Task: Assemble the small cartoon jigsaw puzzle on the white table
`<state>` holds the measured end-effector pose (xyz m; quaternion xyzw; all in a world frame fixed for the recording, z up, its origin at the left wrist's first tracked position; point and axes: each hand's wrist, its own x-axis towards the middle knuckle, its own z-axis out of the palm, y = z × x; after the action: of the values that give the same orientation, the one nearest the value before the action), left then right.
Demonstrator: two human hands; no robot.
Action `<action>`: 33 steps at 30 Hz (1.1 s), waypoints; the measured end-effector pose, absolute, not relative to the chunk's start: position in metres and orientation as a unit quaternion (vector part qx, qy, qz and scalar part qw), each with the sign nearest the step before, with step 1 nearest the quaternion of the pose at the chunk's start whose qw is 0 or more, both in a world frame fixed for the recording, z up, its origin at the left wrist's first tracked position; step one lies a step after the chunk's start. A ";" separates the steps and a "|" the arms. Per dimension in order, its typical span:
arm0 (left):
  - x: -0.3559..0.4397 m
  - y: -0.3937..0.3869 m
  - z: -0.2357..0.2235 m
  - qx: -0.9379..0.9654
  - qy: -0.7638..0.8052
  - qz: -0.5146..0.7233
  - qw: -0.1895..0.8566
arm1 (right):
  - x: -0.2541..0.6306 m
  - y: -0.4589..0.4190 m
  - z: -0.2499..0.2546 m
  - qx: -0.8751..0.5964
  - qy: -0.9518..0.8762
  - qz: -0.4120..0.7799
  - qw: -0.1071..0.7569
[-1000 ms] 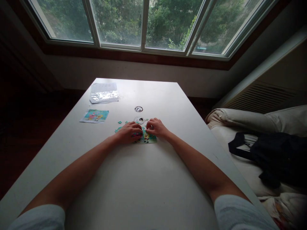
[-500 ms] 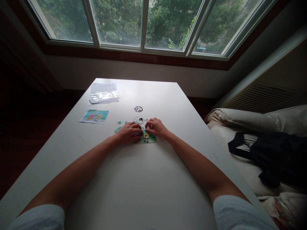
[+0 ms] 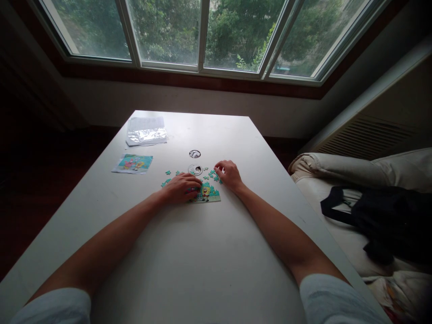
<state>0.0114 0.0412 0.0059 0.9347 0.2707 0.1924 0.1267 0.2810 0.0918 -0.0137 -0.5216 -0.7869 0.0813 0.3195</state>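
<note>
A partly assembled jigsaw puzzle (image 3: pixel 212 193) with a yellow cartoon figure and a turquoise background lies on the white table. My left hand (image 3: pixel 184 185) rests over its left part, fingers stretched across it and hiding the pieces below. Just beyond the puzzle's right corner is my right hand (image 3: pixel 230 173), its fingers bent and thumb apart, with no piece visible in them. Beside those fingertips several loose turquoise puzzle pieces (image 3: pixel 212 174) are scattered. More loose pieces (image 3: pixel 165 182) lie to the left of my left hand.
Two round, shiny items, one farther off (image 3: pixel 195 154) and one nearer (image 3: pixel 195 169), sit beyond the puzzle. A cartoon picture sheet (image 3: pixel 133 164) and papers with a clear plastic sleeve (image 3: pixel 146 130) lie at left. A dark bag-like item (image 3: pixel 388 220) rests on the light sofa (image 3: pixel 340 166).
My right hand has moved right and slightly away from the puzzle, uncovering its upper right part and the loose pieces there. My left hand stays nearly in place.
</note>
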 end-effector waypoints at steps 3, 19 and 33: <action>0.012 0.040 0.007 0.936 0.275 0.185 0.114 | 0.290 0.100 -0.018 -0.554 -0.762 0.080 0.326; 0.021 0.032 0.010 0.955 0.214 0.184 0.094 | 0.292 0.105 -0.025 -0.557 -0.748 0.094 0.348; 0.020 0.033 0.013 0.949 0.214 0.203 0.108 | 0.292 0.107 -0.029 -0.551 -0.752 0.092 0.349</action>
<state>0.0195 0.0334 0.0126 0.9495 0.2139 0.2027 0.1079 0.2919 0.1067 -0.0293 -0.5514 -0.7520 0.0915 0.3494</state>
